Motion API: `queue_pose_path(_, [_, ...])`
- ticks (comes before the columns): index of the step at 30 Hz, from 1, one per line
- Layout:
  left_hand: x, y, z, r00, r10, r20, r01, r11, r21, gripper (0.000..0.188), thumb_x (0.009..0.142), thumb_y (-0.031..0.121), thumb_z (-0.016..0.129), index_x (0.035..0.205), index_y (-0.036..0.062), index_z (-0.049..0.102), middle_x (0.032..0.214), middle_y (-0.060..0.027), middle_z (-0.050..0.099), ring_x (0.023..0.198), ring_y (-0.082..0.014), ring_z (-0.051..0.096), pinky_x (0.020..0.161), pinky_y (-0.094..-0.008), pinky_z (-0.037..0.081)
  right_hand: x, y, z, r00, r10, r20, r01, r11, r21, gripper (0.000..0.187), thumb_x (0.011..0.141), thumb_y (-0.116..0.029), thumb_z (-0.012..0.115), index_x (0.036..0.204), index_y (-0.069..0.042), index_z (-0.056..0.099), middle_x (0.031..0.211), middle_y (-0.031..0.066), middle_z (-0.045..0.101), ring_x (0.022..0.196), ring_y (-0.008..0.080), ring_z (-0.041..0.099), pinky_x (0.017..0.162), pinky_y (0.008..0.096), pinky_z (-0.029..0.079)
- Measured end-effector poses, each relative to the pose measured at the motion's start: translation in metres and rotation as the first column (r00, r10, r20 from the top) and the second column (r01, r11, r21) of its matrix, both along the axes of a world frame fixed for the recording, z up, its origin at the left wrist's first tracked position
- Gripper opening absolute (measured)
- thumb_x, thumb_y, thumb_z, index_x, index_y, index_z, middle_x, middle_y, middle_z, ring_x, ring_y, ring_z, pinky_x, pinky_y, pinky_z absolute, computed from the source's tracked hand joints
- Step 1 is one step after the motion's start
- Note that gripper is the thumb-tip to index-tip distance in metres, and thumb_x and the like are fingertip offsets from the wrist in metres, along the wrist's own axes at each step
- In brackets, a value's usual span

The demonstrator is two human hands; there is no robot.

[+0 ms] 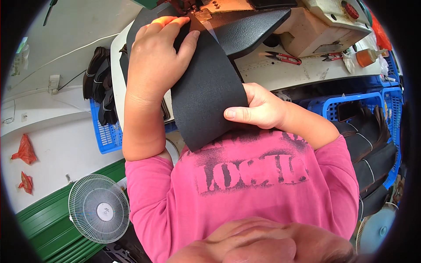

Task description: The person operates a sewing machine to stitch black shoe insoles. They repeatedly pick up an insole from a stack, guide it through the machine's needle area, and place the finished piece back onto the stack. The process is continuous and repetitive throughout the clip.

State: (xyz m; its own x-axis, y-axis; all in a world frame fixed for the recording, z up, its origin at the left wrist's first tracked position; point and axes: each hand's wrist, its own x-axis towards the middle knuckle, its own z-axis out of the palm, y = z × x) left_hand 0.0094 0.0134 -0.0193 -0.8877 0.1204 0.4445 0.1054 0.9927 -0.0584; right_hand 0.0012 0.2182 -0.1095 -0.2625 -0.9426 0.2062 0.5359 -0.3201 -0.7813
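Observation:
A long black leather-like piece (206, 87) runs from the metal parts of a sewing machine (203, 15) at the top down toward my chest, its near end bent. My left hand (160, 55) lies on its far left part, fingers stretched out flat close to the machine's foot, thumb apart. My right hand (258, 107) pinches its right edge, thumb on top and the other fingers mostly hidden behind it. A second black, padded-looking part (252, 33) sticks out to the right of the machine's foot; whether the two are joined cannot be made out.
Red-handled thread snips (284, 58) lie on the white table (307, 72), with another pair (332, 57) further right beside an orange cup-like thing (367, 57). Blue baskets with black bundles stand at right (329, 107) and left (107, 136). A fan (103, 210) is at lower left.

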Motion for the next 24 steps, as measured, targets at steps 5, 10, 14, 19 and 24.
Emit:
queue_pose_path(5, [-0.0006, -0.0041, -0.0008, 0.999, -0.036, -0.022, 0.036, 0.999, -0.013, 0.032, 0.086, 0.028, 0.064, 0.108, 0.0065, 0.067, 0.1, -0.012, 0.066, 0.093, -0.0315, 0.059, 0.087, -0.0385, 0.045, -0.0004, -0.0023, -0.0026, 0.999, 0.033, 0.012, -0.033, 0.999, 0.003, 0.037, 0.095, -0.015, 0.056, 0.128, 0.002, 0.051, 0.121, 0.0085, 0.06, 0.112, 0.0172, 0.055, 0.099, 0.034, 0.043])
queue_pose_path(10, [0.0021, -0.0056, 0.0025, 0.999, -0.051, 0.008, 0.051, 0.999, -0.011, 0.032, 0.085, 0.029, 0.064, 0.109, 0.0069, 0.067, 0.101, -0.0131, 0.066, 0.095, -0.032, 0.06, 0.087, -0.039, 0.045, -0.0002, -0.0026, -0.0034, 0.999, 0.048, -0.01, -0.048, 0.999, 0.006, 0.037, 0.095, -0.015, 0.056, 0.127, 0.002, 0.051, 0.12, 0.0085, 0.06, 0.112, 0.0172, 0.055, 0.099, 0.0337, 0.043])
queue_pose_path(14, [0.0003, -0.0045, 0.0007, 1.0, -0.019, -0.003, 0.019, 1.0, -0.014, 0.032, 0.085, 0.029, 0.064, 0.11, 0.008, 0.067, 0.101, -0.013, 0.066, 0.096, -0.0319, 0.059, 0.087, -0.039, 0.045, -0.0014, -0.0019, -0.0019, 0.999, 0.031, -0.011, -0.031, 0.999, 0.017, 0.038, 0.095, -0.015, 0.056, 0.129, 0.001, 0.05, 0.121, 0.0085, 0.06, 0.113, 0.0171, 0.054, 0.099, 0.0338, 0.043])
queue_pose_path(19, [-0.0037, -0.0037, -0.0026, 1.0, -0.002, -0.014, 0.003, 1.0, 0.008, 0.032, 0.085, 0.03, 0.065, 0.109, 0.0083, 0.068, 0.103, -0.0128, 0.065, 0.097, -0.031, 0.058, 0.088, -0.039, 0.045, -0.0012, -0.002, -0.0022, 0.999, 0.021, 0.03, -0.02, 1.0, -0.007, 0.039, 0.095, -0.015, 0.056, 0.13, 0.001, 0.049, 0.122, 0.0086, 0.059, 0.114, 0.0172, 0.054, 0.1, 0.0338, 0.042])
queue_pose_path(24, [-0.003, -0.0052, -0.0028, 1.0, -0.016, -0.021, 0.016, 1.0, 0.0, 0.032, 0.085, 0.031, 0.066, 0.108, 0.0089, 0.069, 0.096, -0.0109, 0.067, 0.093, -0.0301, 0.06, 0.085, -0.0381, 0.046, -0.0014, 0.0003, -0.0022, 0.999, 0.038, -0.004, -0.038, 0.999, -0.004, 0.037, 0.095, -0.014, 0.056, 0.128, 0.002, 0.05, 0.121, 0.0084, 0.06, 0.113, 0.0169, 0.054, 0.1, 0.0336, 0.042])
